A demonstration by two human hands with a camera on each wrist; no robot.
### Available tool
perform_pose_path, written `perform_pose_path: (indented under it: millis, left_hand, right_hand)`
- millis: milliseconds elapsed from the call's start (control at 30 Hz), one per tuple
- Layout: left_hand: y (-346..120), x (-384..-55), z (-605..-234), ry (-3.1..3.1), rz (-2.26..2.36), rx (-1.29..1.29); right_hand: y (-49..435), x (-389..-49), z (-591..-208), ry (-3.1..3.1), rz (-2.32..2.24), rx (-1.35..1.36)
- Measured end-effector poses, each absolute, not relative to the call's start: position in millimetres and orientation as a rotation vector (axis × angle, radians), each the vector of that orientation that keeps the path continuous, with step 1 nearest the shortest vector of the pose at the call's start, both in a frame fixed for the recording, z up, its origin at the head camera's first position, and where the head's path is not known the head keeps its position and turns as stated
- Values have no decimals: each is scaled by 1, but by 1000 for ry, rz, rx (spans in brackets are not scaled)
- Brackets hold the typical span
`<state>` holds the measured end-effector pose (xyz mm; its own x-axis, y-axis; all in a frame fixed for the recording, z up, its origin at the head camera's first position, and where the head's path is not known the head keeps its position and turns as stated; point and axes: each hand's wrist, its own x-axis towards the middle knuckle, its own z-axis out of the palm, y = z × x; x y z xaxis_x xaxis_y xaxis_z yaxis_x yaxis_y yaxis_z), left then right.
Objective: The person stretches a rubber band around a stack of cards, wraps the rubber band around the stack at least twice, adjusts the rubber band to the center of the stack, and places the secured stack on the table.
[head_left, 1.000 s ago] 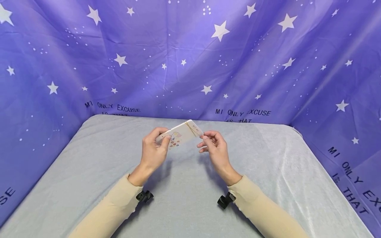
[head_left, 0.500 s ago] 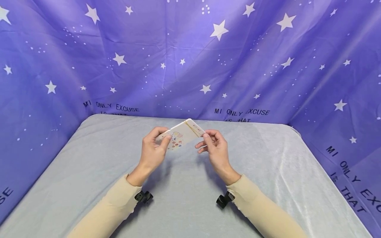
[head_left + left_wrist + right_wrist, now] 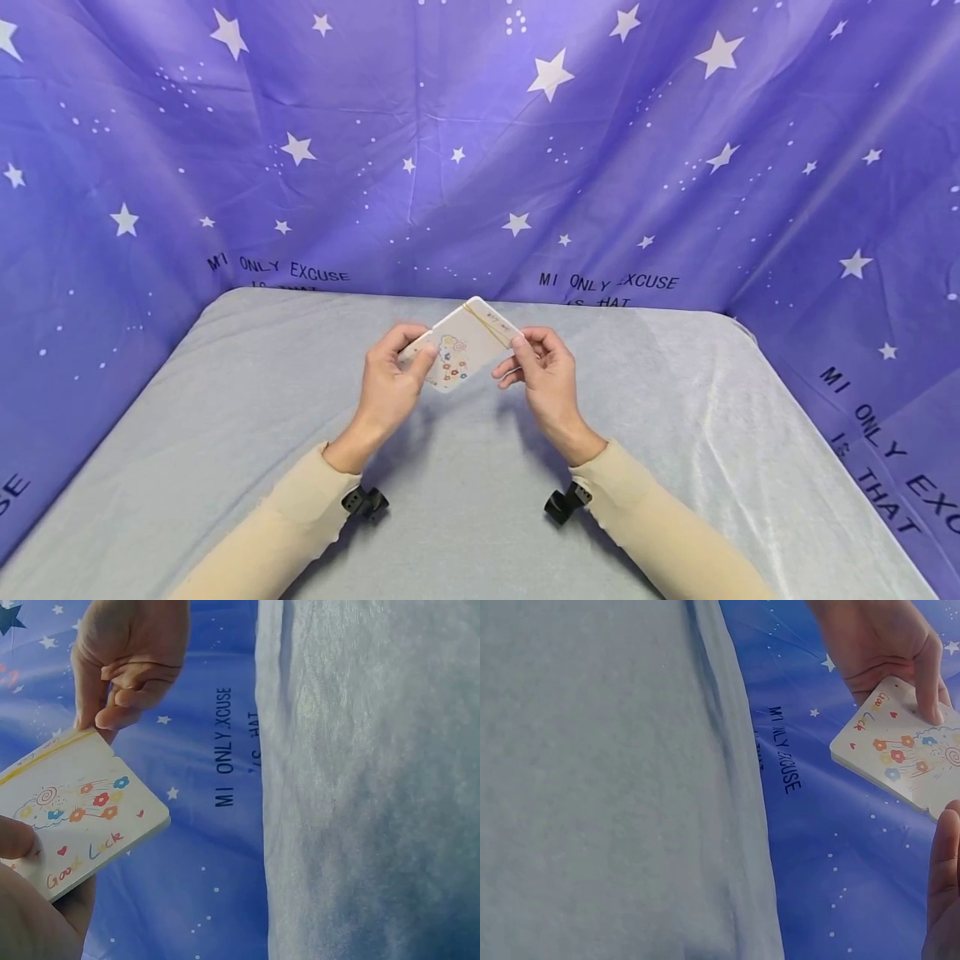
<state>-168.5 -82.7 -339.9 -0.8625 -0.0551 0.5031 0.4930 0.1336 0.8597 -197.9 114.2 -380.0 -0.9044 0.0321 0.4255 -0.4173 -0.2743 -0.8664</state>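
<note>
A small white notebook (image 3: 452, 354) with rounded corners hangs tilted above the table between both hands. In the left wrist view its cover shows coloured flowers, hearts and the words "Good Luck". A thin yellow elastic band (image 3: 486, 322) crosses the cover near its far right end. The left hand (image 3: 393, 375) grips the near left end, thumb on the cover and fingers behind. The right hand (image 3: 546, 371) pinches the right corner beside the band between thumb and index finger; its other fingers are loosely bent below. The back of the notebook is hidden.
A grey-blue cloth (image 3: 480, 500) covers the table. Purple curtains (image 3: 480, 100) with white stars and black lettering stand behind and at both sides. A black wrist camera (image 3: 366, 503) sits on the left sleeve, and another black camera (image 3: 567, 502) on the right.
The notebook has turned a little, so its cover faces the head camera more fully and its lower corner shows. The left hand has shifted slightly right; the right hand keeps its pinch at the corner.
</note>
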Motion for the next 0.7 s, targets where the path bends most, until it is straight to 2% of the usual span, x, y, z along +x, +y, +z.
perform_pose_path:
  millis: [267, 433, 700]
  left_hand:
    - [-83, -178, -357, -2123, -1810, -475]
    - [-85, -190, -373, -2166, -1794, -478]
    - [-86, -191, -375, -2182, -1699, -484]
  right_hand:
    - [118, -200, -373, -1660, 2213, 512]
    - [119, -200, -369, -1767, 2183, 425]
    - [120, -199, -372, -1936, 2127, 307]
